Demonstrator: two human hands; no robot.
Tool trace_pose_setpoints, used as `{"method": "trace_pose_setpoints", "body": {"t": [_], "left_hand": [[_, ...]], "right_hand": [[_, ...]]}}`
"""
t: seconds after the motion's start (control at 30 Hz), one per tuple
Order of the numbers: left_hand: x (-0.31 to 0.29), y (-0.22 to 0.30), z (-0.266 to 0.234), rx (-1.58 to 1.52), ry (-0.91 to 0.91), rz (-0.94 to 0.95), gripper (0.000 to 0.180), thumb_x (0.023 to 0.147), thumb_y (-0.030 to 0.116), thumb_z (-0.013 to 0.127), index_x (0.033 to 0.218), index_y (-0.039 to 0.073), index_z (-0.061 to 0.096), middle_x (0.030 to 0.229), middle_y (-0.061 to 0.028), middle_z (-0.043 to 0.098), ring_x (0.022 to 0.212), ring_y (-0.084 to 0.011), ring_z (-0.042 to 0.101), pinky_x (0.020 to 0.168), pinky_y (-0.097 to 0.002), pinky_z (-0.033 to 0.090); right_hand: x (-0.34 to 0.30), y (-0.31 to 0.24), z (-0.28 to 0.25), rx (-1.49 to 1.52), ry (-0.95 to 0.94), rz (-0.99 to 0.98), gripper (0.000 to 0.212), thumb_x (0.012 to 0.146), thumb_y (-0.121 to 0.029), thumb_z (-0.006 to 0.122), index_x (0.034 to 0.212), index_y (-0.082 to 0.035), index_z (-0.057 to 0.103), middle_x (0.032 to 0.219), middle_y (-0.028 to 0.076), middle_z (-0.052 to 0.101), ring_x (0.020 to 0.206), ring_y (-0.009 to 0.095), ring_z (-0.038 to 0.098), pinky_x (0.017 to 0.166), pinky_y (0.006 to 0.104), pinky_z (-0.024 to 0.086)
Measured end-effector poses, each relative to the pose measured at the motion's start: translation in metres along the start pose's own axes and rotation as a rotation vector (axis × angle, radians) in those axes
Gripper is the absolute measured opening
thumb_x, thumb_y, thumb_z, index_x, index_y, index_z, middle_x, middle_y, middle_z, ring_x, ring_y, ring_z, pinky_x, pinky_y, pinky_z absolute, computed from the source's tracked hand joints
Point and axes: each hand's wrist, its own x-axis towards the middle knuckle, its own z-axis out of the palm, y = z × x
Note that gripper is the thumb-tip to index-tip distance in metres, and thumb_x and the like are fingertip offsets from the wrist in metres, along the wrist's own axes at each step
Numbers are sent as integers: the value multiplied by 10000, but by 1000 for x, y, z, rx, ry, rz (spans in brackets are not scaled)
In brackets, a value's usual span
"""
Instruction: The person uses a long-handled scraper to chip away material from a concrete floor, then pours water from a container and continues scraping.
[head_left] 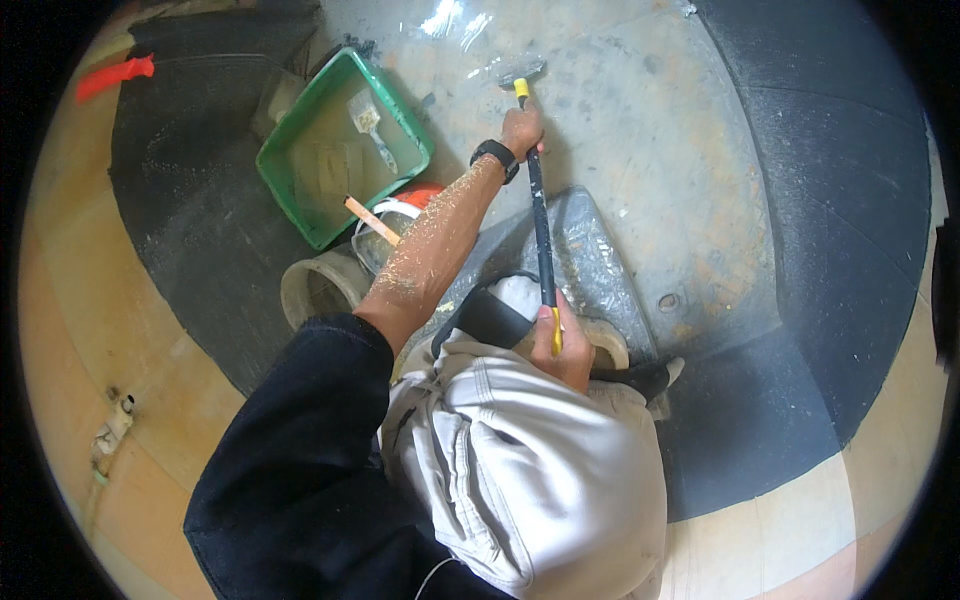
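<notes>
A long-handled floor scraper (541, 225) with a black shaft and yellow bands stands between my hands, its flat blade (521, 73) at the concrete floor. My left hand (521, 130) is closed round the shaft just below the yellow collar; a dark watch sits on that wrist. Closer to my body, my right hand (567, 355) wraps the yellow handle end. Pale specks cover my left forearm. Whether the blade touches the floor I cannot tell.
To the left lies a green tray (388, 88) with a pale flat brush-like tool (365, 115) in murky liquid. Beside it stand a clear tub holding an orange thing and a stick (370, 220), and a round bucket (325, 285). Dark wall bands curve around; a pipe fitting (115, 425) juts out lower left.
</notes>
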Motion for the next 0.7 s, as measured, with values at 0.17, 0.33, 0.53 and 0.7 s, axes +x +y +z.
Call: {"method": "trace_pose_setpoints", "body": {"t": [0.17,0.33,0.53,0.7], "left_hand": [[-52,5,43,-124,23,-197,407,1000,293,505,829,-67,586,640,-166,636,477,-275,624,434,-413,498],[-5,16,14,-191,-60,-97,277,879,137,578,1003,-108,539,657,-154,642,520,-311,649,485,-420,509],[-36,14,37,-124,-61,-221,254,981,174,482,1089,-54,508,630,-92,633,438,-216,593,382,-394,472],[-37,19,29,-339,-37,-299,270,990,221,493,1023,-45,526,625,-128,598,445,-216,588,360,-382,442]], "right_hand": [[-19,72,-6,-33,164,-200,430,961,-155,648,1352,15,587,1076,318,679,1027,218,707,851,396,538],[-3,9,2,-31,126,-152,427,986,-227,602,1373,-46,592,1069,282,696,917,244,723,791,356,538],[-18,48,-8,60,103,-26,410,981,-181,597,1357,-19,598,1102,261,707,917,206,716,786,338,538],[-14,8,-21,-68,66,18,401,975,-148,598,1345,5,602,1036,248,722,833,171,695,766,322,537]]}}
